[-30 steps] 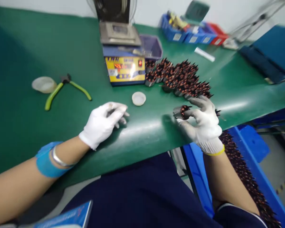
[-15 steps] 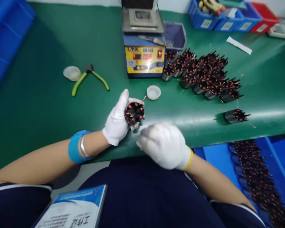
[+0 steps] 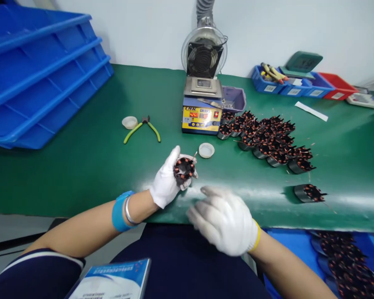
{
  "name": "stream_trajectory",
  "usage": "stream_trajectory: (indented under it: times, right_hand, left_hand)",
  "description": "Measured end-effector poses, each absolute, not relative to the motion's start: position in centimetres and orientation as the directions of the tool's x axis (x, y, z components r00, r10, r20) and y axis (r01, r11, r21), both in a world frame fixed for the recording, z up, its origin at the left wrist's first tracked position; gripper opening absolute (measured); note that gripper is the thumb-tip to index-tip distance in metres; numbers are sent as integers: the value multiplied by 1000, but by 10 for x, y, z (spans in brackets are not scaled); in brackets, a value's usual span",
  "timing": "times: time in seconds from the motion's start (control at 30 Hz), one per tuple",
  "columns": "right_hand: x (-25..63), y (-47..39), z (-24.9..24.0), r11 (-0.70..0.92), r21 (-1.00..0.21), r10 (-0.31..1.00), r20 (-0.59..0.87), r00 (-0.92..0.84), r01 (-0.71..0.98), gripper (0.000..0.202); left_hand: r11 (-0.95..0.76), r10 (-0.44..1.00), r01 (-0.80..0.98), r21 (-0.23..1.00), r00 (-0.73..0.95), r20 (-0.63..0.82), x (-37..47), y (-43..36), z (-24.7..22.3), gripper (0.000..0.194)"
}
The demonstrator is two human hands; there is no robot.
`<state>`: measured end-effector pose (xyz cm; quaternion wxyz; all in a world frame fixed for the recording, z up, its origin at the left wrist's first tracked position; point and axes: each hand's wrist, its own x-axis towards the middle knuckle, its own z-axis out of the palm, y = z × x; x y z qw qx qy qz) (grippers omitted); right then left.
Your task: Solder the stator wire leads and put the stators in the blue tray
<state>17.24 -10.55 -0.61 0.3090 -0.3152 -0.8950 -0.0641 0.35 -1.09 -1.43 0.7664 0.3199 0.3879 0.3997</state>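
My left hand, in a white glove, grips a motor stator with a black inner frame and copper windings. The stator's ring faces up toward me, and a copper wire end sticks out at its upper right. Beside it, lower and to the right, hovers my right hand, also gloved and slightly blurred. Its fingers are stretched out with the thumb apart, and nothing shows in them. A small white dish lies just beyond the left hand. Farther left are green-handled cutters and another small white dish.
A solder pot with a lit display stands at the back, a fan behind it. Many stators crowd to its right; a single stator lies nearer the edge. Blue trays are stacked left; a blue crate with stators sits below right.
The head view has tilted up, showing the fan and wall. My right hand has opened its curled fingers and shifted slightly away from the stator. My left hand still holds the stator.
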Motion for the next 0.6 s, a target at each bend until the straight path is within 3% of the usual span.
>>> stream_trajectory:
  times: [0.07,0.13,0.2,0.27,0.37,0.47,0.53,0.6]
  right_hand:
    - [179,-105,-4,778,-262,592,611,-525,572,14]
    - [186,-91,-3,584,-571,796,542,-269,577,19]
    - [187,-68,-1,271,-843,959,277,-57,464,32]
    - [185,-47,-1,96,-947,994,76,-76,305,37]
    - [178,-30,1,150,-968,975,112,-190,199,26]
    - [178,-29,6,313,-902,938,245,-243,299,20]
    - [181,-32,13,457,-762,889,372,-267,458,16]
    - [185,-36,23,587,-542,800,506,-324,602,12]
  left_hand:
    - [501,844,-394,770,421,-333,5,-6,-8,55]
    - [544,805,-376,750,486,-340,5,-4,-4,54]
    - [575,767,-335,746,539,-349,5,-4,-2,54]
    - [581,746,-314,751,575,-337,5,-7,-3,53]
    - [599,718,-308,739,615,-326,4,-10,-7,52]
    - [686,570,-145,713,716,-403,2,-10,-12,64]
    - [698,502,-50,714,746,-438,0,-10,-13,66]
    - [616,672,-196,763,636,-379,-3,-8,-12,46]
